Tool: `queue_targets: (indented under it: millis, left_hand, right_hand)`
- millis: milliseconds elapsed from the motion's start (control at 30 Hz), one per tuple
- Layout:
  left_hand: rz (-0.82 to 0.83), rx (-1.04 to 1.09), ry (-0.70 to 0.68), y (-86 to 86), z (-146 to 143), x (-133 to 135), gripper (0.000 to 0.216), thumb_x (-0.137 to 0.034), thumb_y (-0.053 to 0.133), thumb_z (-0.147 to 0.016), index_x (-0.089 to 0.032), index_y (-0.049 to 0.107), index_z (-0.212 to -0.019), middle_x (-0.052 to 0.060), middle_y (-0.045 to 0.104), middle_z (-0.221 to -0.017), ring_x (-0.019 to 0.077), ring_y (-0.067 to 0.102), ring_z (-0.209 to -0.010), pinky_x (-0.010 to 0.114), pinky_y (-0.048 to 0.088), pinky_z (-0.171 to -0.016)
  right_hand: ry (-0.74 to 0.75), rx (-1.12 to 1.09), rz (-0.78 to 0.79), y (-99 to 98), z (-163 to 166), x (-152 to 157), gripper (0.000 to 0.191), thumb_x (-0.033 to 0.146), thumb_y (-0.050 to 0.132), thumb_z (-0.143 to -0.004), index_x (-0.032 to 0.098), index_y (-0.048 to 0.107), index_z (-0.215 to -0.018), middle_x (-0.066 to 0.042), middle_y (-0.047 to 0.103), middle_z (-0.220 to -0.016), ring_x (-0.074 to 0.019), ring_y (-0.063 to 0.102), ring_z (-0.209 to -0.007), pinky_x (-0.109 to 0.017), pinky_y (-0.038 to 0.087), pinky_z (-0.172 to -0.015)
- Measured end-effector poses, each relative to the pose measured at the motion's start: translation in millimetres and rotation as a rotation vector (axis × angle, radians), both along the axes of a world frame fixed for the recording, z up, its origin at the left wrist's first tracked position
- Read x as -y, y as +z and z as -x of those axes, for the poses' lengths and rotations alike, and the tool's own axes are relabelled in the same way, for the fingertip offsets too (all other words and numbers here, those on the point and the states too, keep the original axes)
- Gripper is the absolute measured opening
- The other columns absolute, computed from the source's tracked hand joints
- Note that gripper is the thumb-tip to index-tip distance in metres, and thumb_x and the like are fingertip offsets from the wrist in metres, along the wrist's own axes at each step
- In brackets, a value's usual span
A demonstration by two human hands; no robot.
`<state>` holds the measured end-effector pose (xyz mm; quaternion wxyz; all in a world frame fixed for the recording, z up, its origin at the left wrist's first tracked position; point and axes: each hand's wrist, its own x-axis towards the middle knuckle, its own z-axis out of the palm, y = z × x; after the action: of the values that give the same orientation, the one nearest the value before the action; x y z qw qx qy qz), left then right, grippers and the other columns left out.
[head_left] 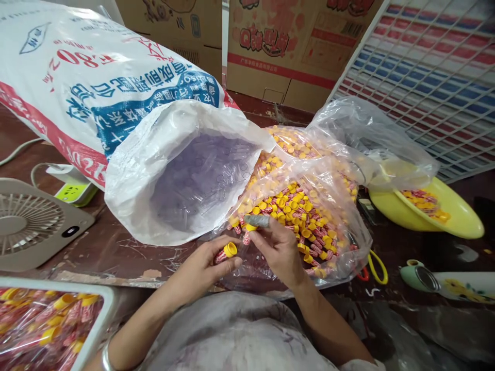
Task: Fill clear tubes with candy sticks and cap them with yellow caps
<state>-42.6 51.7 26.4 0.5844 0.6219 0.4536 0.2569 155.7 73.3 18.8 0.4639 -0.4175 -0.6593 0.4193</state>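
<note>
My left hand [209,268] is closed round a small piece with a yellow cap and a red-and-white patterned body [229,250]. Between the thumb and fingers of my right hand [280,252] is a second yellow-capped piece [246,237]; a grey cover [257,221] wraps a fingertip there. Just beyond both hands, a clear plastic bag [348,257] lies spread, with many such yellow-capped pieces [297,206] in it. To its left gapes a white woven sack [135,206], its mouth facing me, with clear plastic tubes [204,175] inside.
At left stand a small fan [42,221] and a green-and-white power socket [73,193]. A white tub [106,309] of filled tubes is at lower left. On the right are a yellow bowl [464,216], yellow-handled scissors [378,268] and a flowered flask [460,286]. Cardboard boxes [286,62] stand behind.
</note>
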Motion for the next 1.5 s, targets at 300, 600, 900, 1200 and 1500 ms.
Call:
queue_targets:
  millis: [300, 600, 900, 1200, 1500]
  left_hand:
    - [0.318, 0.372, 0.195, -10.3, -11.6, 3.2, 0.035, -0.048, 0.072, -0.082, -0.015, 0.064, -0.088, -0.002, 0.052, -0.075, 0.0116, 0.042, -0.067, 0.022, 0.034, -0.061]
    - [0.118, 0.075, 0.074, -4.8, -8.8, -16.0, 0.021, -0.036, 0.07, -0.078, -0.017, 0.061, -0.078, -0.002, 0.057, -0.068, 0.0134, 0.049, -0.064, 0.025, 0.036, -0.062]
    - [-0.371, -1.236, 0.051, -9.3, 15.7, -73.1, 0.033, -0.018, 0.04, -0.09, -0.009, 0.069, -0.102, 0.026, 0.074, -0.089, 0.0411, 0.071, -0.084, 0.038, 0.045, -0.062]
    - [-0.314, -1.028, -0.005, -11.5, 27.7, -67.6, 0.043, -0.029, 0.044, -0.089, -0.021, 0.066, -0.125, 0.017, 0.078, -0.099, 0.0348, 0.073, -0.088, 0.033, 0.045, -0.066]
    - [-0.493, -0.912, -0.142, -28.3, 34.2, -80.2, 0.036, -0.016, 0.055, -0.084, -0.03, 0.074, -0.111, 0.01, 0.073, -0.099, 0.0278, 0.065, -0.095, 0.029, 0.044, -0.072]
  right_hand:
    - [0.019, 0.496, -0.48, -11.3, 1.8, 12.8, 0.058, 0.051, 0.08, -0.08, 0.015, 0.055, -0.119, -0.017, 0.064, -0.118, -0.0324, 0.059, -0.119, -0.05, 0.053, -0.101]
    - [0.152, 0.558, -0.446, -5.0, -6.1, 10.9, 0.073, 0.06, 0.08, -0.076, 0.018, 0.053, -0.13, -0.016, 0.061, -0.13, -0.0333, 0.054, -0.13, -0.051, 0.047, -0.108]
    - [-0.28, 1.16, -0.19, -22.6, -108.3, 4.5, 0.023, 0.033, 0.053, -0.102, 0.02, 0.061, -0.084, -0.004, 0.067, -0.079, -0.0209, 0.064, -0.068, -0.029, 0.041, -0.059]
    - [-0.341, 1.171, -0.205, -46.8, -80.3, 10.6, 0.018, 0.036, 0.066, -0.096, 0.019, 0.064, -0.1, -0.007, 0.066, -0.098, -0.0231, 0.066, -0.083, -0.031, 0.047, -0.067]
    - [-0.11, 1.143, -0.298, -53.5, -46.9, 3.0, 0.013, 0.017, 0.071, -0.089, 0.02, 0.064, -0.099, -0.01, 0.068, -0.11, -0.0276, 0.063, -0.103, -0.038, 0.053, -0.083]
